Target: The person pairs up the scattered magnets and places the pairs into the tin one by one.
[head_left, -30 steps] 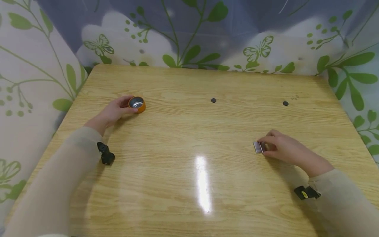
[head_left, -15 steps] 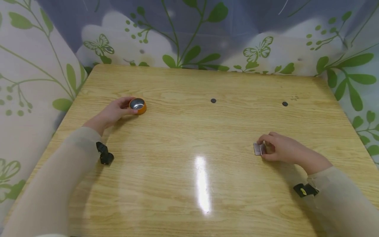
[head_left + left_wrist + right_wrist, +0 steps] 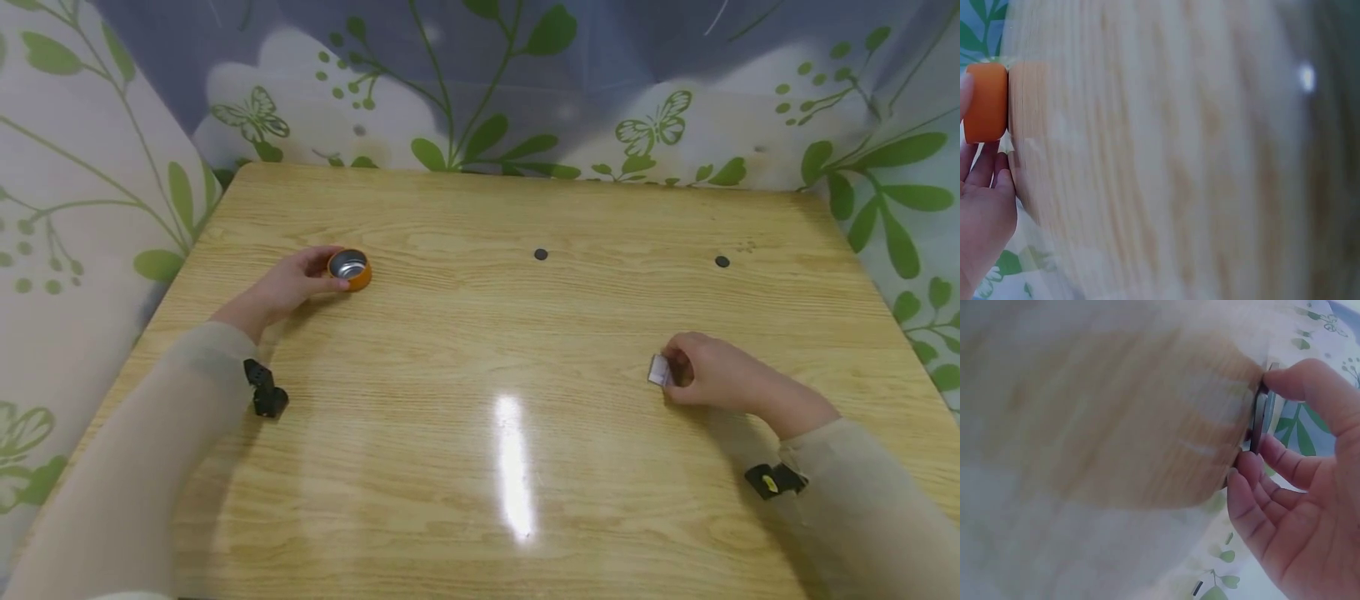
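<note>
On the left of the table, my left hand [image 3: 288,283] grips a small orange cup [image 3: 363,278] with a shiny metal inside. The cup stands upright with its mouth facing up. In the left wrist view, the thumb lies on one side of the orange cup [image 3: 986,103] and fingers on the other. Further right, my right hand [image 3: 716,373] pinches a small flat silver piece [image 3: 658,370] at the tabletop, partly hidden by the fingers. Seen edge-on in the right wrist view, the silver piece [image 3: 1260,419] shows thin plates; its exact kind is unclear.
Two small black discs [image 3: 541,254] [image 3: 722,262] lie on the far half of the wooden table [image 3: 420,367]. A cloth with green leaves and butterflies [image 3: 487,83] hangs behind the table and along its sides. Light glares off the tabletop near the middle.
The silver piece has turned in my right fingers and shows less of its face, shifted slightly right. My left hand and the cup have barely moved.
</note>
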`<state>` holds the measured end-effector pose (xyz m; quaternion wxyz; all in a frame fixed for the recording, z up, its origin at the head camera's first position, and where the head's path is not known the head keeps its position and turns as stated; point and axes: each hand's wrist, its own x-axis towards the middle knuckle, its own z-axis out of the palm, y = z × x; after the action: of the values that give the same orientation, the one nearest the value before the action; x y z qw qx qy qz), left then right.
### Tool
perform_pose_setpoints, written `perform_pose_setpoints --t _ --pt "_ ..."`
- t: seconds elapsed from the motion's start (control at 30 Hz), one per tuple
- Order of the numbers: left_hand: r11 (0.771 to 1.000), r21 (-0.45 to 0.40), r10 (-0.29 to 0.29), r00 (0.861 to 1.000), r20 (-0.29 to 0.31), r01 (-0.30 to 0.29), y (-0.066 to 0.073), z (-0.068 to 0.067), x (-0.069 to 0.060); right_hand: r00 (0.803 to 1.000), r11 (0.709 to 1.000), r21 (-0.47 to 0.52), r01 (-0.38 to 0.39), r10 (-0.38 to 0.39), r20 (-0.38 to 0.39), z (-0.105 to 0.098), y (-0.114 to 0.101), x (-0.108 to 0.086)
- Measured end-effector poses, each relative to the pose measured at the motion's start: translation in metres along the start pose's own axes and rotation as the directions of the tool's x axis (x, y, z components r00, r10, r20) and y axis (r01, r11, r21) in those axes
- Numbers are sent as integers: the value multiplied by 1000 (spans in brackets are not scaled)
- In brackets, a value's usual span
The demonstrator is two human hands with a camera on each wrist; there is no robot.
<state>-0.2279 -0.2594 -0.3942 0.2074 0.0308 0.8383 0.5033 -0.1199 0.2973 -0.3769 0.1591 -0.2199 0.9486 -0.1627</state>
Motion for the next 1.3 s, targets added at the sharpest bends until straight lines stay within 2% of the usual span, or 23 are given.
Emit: perform_pose_setpoints --t 0.33,0.47,0.63,0.83,0.93,1.13,1.3 --pt "1000 8 19 1000 10 -19 -6 0 3 997 990 142 -9 -3 79 -6 11 3" --pt "1000 -7 23 1000 17 -23 -6 1 5 997 985 172 -12 -1 73 -10 16 2" --pt "1000 1 20 1000 11 -20 -6 1 4 997 971 228 -73 62 56 -13 21 2" --pt "1000 8 5 1000 7 -5 -6 0 2 980 903 383 -196 173 95 -17 25 1" --pt "1000 10 4 1000 5 -4 -5 0 2 972 856 460 -235 206 113 -18 27 1" --pt "1000 14 9 1000 10 -9 -4 1 2 965 763 592 -261 223 138 -17 27 4" --pt "1000 17 5 1000 7 -5 -4 1 2 962 722 638 -269 227 148 -16 23 7"
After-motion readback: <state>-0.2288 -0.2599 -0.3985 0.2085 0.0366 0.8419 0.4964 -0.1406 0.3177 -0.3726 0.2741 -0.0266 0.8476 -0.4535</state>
